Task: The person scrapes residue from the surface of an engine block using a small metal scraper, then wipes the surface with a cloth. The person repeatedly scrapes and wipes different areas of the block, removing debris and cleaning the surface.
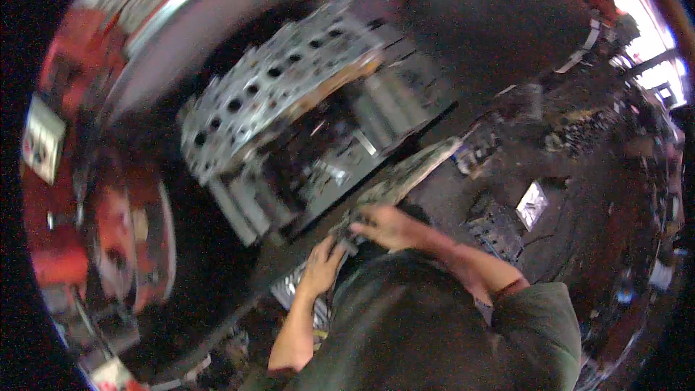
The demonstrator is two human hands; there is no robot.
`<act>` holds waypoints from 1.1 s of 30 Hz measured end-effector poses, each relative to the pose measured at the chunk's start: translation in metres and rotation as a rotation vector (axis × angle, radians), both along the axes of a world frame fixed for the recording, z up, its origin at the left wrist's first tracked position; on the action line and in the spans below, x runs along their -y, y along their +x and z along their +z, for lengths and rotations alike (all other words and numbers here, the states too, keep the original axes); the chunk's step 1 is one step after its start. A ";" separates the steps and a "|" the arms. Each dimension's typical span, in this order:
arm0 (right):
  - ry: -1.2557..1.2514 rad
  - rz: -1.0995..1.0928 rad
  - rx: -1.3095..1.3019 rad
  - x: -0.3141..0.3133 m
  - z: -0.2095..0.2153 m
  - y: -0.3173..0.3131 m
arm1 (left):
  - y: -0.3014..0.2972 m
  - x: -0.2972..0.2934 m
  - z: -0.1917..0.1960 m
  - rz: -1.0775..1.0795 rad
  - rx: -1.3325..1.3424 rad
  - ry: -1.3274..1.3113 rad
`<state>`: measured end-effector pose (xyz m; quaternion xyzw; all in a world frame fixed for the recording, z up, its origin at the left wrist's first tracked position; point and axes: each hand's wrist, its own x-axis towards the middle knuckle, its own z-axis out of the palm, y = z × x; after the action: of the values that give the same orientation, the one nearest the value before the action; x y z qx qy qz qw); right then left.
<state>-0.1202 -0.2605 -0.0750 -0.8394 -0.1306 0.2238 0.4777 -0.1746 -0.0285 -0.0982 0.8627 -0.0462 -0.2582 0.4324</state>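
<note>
Close in front of my body, my left hand (320, 268) and my right hand (385, 226) meet at a small dark grey part (347, 237). The fingers of both hands are bent around it. Motion blur hides its kind. Just beyond them is a machine with a grey metal bed (340, 190). A long silvery cylinder head (268, 83) with a row of dark round holes lies tilted across its grey blocks. A worn, pale ledge (413, 174) runs along the machine's front edge beside my right hand.
Red machinery with a large wheel (134, 239) stands at the left. To the right, a dark engine part (496, 232) and a bright white rectangular thing (532, 206) lie low down. Heaped metal parts (583, 130) are farther right. Bright openings (651, 36) show at the far right.
</note>
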 end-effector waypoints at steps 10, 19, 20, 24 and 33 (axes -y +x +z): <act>0.209 0.056 -0.009 0.038 -0.004 0.022 | 0.045 0.037 0.023 -0.016 -0.008 -0.023; 0.541 0.134 0.137 0.089 0.000 0.074 | 0.081 0.089 0.051 0.153 -0.028 0.032; 0.556 0.152 0.082 0.097 0.002 0.084 | 0.090 0.095 0.056 0.195 -0.142 -0.025; 0.522 0.115 -0.046 0.121 0.019 0.111 | 0.116 0.122 0.082 0.112 -0.105 0.041; 0.743 0.185 0.234 0.170 0.029 0.166 | 0.160 0.176 0.115 0.254 -0.212 -0.051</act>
<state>0.0462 -0.4301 -0.0464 -0.6140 -0.3310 0.1064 0.7086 -0.0142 -0.2044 0.0164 0.8181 0.1029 -0.2899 0.4858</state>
